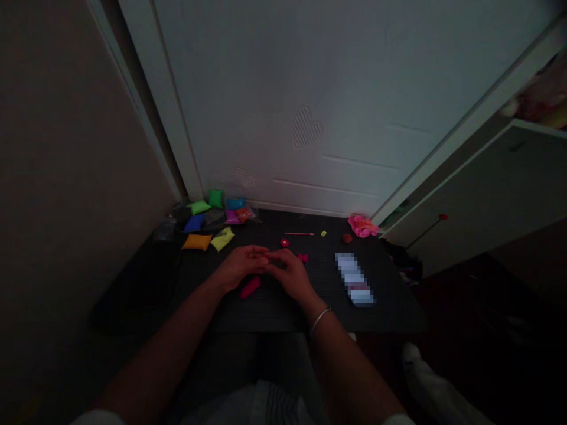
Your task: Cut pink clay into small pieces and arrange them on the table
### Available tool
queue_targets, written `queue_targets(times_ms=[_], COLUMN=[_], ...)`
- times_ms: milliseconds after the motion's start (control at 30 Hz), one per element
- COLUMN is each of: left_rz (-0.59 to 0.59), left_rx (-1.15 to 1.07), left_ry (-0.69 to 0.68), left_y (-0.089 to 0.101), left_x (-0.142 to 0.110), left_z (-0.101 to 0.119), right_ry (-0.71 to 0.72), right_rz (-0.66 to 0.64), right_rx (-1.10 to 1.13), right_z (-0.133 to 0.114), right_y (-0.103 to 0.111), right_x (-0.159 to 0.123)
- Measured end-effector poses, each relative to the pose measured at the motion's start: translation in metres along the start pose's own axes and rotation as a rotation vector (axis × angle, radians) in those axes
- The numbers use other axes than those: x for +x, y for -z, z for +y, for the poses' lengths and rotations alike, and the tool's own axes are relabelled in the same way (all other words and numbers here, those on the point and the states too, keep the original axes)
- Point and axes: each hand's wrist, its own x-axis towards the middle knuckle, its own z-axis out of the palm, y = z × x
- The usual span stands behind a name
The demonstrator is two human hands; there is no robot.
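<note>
My left hand (243,267) and my right hand (290,273) meet over the middle of the dark table (283,316), fingertips pinched together. Whatever lies between the fingertips is too small or hidden to make out. Just below them rests a long pinkish-red lump (251,287) that looks like modelling clay. Behind the fingers sits a tiny red flower (284,242) with a pale centre. Small pink pieces (303,258) show beside my right hand, partly covered by it. Farther back lies a thin pink stick tool (299,234).
Several coloured soft packets (197,242) crowd the back left. Toward the right are a yellow bit (323,234), a brownish round piece (346,238), a pink flower (363,225) and a pixelated bright rectangle (354,279). A white panel (274,147) stands behind the table.
</note>
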Motion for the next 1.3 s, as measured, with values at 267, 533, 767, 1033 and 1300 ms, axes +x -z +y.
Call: queue_targets(times_ms=[267,533,767,1033,1300], left_rz=[-0.029,-0.045,-0.049,-0.120,-0.172], left_rx=[-0.112,-0.295,-0.383,-0.349,-0.321], left_ry=[0.009,0.023,0.036,0.104,0.171], left_y=[0.002,0.005,-0.002,-0.002,0.000], left_x=[-0.006,-0.011,-0.017,-0.021,-0.022], left_z=[-0.002,-0.007,-0.009,-0.011,-0.012], right_ry=[-0.029,-0.049,-0.072,-0.111,-0.129], right_rz=[0.041,0.071,0.112,0.106,0.081], right_rx=[0.061,0.067,0.098,0.204,0.283], right_z=[-0.001,-0.005,-0.011,-0.013,-0.010], right_y=[-0.003,-0.008,-0.010,-0.011,-0.013], right_x=[-0.006,-0.014,-0.018,-0.021,-0.022])
